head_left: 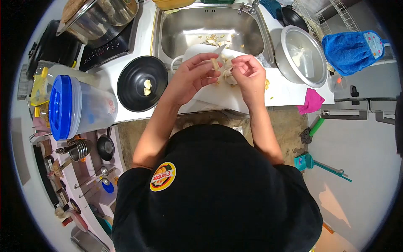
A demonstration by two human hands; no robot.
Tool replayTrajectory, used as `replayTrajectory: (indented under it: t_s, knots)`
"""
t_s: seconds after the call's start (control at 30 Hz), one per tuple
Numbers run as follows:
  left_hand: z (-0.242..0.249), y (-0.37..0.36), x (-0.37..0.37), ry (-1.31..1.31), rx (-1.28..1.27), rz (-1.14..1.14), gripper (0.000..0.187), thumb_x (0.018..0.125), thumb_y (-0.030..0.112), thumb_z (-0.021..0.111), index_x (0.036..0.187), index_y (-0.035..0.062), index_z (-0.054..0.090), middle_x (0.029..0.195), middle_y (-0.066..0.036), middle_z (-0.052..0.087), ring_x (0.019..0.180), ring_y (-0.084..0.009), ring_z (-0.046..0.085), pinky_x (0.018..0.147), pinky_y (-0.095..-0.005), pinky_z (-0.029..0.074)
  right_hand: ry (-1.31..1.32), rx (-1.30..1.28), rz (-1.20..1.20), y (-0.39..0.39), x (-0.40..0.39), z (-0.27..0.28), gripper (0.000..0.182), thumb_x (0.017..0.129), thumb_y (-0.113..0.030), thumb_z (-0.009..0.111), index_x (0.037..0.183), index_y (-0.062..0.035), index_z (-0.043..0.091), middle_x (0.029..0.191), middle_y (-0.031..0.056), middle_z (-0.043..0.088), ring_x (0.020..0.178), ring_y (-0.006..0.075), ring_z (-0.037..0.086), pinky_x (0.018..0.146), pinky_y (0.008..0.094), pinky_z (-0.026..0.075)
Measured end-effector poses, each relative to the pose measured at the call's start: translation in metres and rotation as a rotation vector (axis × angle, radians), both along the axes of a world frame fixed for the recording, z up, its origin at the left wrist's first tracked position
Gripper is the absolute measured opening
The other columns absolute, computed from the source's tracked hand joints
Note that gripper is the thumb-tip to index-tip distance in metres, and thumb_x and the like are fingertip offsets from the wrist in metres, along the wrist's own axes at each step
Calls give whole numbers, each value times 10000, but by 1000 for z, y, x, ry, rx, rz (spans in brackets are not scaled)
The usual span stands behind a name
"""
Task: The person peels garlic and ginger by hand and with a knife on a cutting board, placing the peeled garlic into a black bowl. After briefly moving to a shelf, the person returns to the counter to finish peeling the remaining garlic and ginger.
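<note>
Above a white cutting board (pixel 220 96), my left hand (pixel 196 75) is closed round a small knife, whose blade (pixel 220 48) points up toward the sink. Its pale handle (pixel 215 64) shows between the fingers. Close by on the right, my right hand (pixel 251 75) has thumb and fingertips pinched together; what they hold is too small to make out. Between the hands, garlic (pixel 230 77) lies on the board. A black bowl (pixel 142 98) to the left holds a few peeled cloves (pixel 147 87).
The steel sink (pixel 180 31) beyond the board has peel scraps in it. A large metal bowl (pixel 283 56) and a pink cloth (pixel 311 101) are on the right. At left stand a blue-lidded container (pixel 61 107), an induction cooker (pixel 103 52) and a big pot (pixel 103 21).
</note>
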State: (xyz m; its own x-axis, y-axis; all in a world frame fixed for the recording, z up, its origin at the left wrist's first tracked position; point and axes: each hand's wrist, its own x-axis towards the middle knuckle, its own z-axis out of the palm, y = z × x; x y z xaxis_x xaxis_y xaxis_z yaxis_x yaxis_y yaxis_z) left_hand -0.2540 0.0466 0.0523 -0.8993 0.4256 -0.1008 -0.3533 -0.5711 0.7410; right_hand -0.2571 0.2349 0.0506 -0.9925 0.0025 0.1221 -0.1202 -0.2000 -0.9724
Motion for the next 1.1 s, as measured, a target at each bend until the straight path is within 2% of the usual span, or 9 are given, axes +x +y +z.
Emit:
replayTrajectory:
  t_s: [0.07,0.1,0.2,0.3,0.47,0.67,0.8,1.1]
  knots:
    - [2,-5,-1,-79,106,-51,367,922,122,597,1266,27,515,1159,-109,601,982,-164,615,856,-289,523,178,270,-81,-3,-2,-3,104,785,64,617,877,21,639,861,52,645,712,79,592,673,201,481]
    - [1,-5,0,-54,75,-26,367,918,119,603,1264,29,518,1159,-108,600,981,-165,615,858,-290,522,269,405,-121,-6,-4,-2,84,781,52,631,857,23,652,854,59,647,690,91,592,666,207,481]
    - [1,-4,5,22,-36,64,373,903,106,623,1255,30,528,1162,-104,596,983,-166,613,870,-291,516,299,450,-83,-18,2,12,69,765,17,673,833,19,683,857,87,650,680,138,624,662,231,502]
    - [2,-1,8,104,-144,142,365,889,78,635,1236,21,539,1173,-96,587,998,-165,610,897,-288,505,331,381,-29,-27,4,15,105,762,-2,694,865,17,690,843,100,656,703,157,652,653,257,520]
    - [4,-4,11,199,-304,167,299,893,29,614,1185,-7,561,1157,-93,590,998,-168,611,936,-299,489,351,467,-41,-30,3,17,90,750,-7,702,837,10,686,793,103,653,720,176,663,651,278,529]
    - [12,-2,11,154,-222,159,321,865,115,676,1151,-13,610,1046,-82,646,951,-146,632,874,-295,517,495,563,-95,-33,4,18,105,710,5,694,801,0,643,764,99,639,671,183,637,634,288,519]
    - [8,-2,11,185,-335,188,309,872,118,666,1147,-14,612,1052,-88,646,937,-145,634,868,-293,522,563,586,-103,-33,7,21,121,704,4,695,805,-8,629,749,94,631,666,185,634,627,289,514]
    - [16,-8,14,280,-413,194,301,908,90,600,1185,-30,599,1063,-108,659,937,-156,637,854,-294,528,390,389,-77,-33,0,13,97,701,10,690,778,-11,635,755,76,642,660,152,627,622,268,502]
